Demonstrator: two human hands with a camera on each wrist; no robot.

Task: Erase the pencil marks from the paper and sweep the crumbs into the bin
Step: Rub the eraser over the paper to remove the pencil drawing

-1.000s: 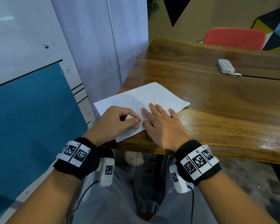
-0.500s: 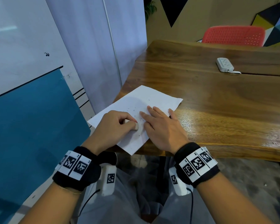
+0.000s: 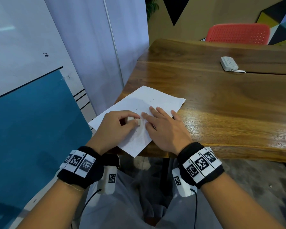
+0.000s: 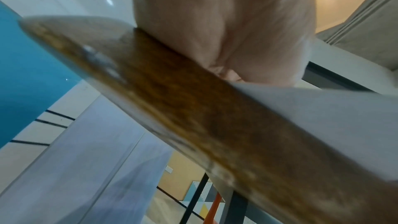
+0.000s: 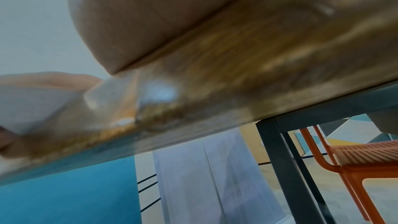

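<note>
The left hand [image 3: 117, 128] has its fingers [image 3: 130, 115] pinched round a small white eraser [image 3: 138, 122], pressed to the paper [image 3: 144, 103]. Just beside it, the right hand [image 3: 163, 128] lies flat with fingers [image 3: 155, 111] straight, pinning the sheet at the bench [image 3: 221, 104] corner. Erasing looks underway; dark crumbs [image 3: 150, 101] lie beyond the fingers. Next likely more rubbing, then sweeping; no bin in view.

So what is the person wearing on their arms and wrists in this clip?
Both forearms are bare, no sleeves. Each wrist has a black band carrying white tiles printed with black square codes. Under each hangs a white camera box with its own code and a thin black cable. The left wrist also has a thin bracelet.
</note>
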